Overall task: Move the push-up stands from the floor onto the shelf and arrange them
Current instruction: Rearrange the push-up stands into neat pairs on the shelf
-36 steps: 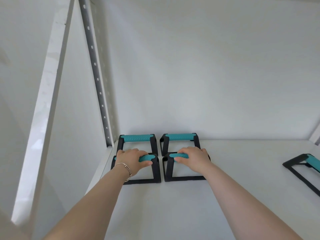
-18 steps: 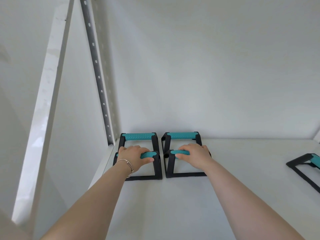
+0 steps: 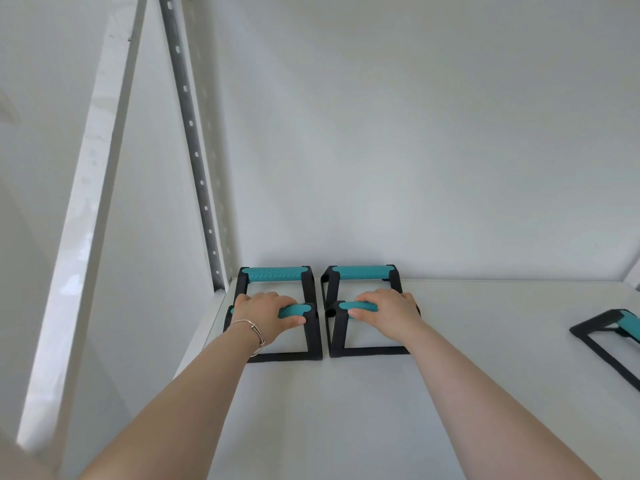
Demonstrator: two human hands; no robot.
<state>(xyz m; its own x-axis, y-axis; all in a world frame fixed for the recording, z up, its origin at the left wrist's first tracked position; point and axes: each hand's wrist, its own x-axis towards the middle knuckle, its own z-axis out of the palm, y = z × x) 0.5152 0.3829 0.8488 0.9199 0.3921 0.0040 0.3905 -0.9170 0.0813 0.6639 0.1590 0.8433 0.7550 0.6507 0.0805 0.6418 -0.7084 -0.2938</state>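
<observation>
So each hand is wrapped around a teal grip: left hand [image 3: 266, 315] on the front-left stand [image 3: 313, 344], right hand [image 3: 386, 315] on the front-right stand [image 3: 337, 342]. Probably squaring them up against the back pair [image 3: 275, 274] (a neat grid on the shelf [image 3: 346, 410]).

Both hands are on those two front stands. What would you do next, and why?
Probably let go: the left hand and right hand hold two front stands that sit flat on the shelf, lined up before the back pair. Next, straighten the skewed stand at right.

Four push-up stands sit on shelf [image 3: 381, 410] in a 2x2 block at back-left corner: rear pair [image 3: 317, 275] behind front pair [image 3: 322, 351], fifth stand [image 3: 609, 337] well apart at right.
</observation>
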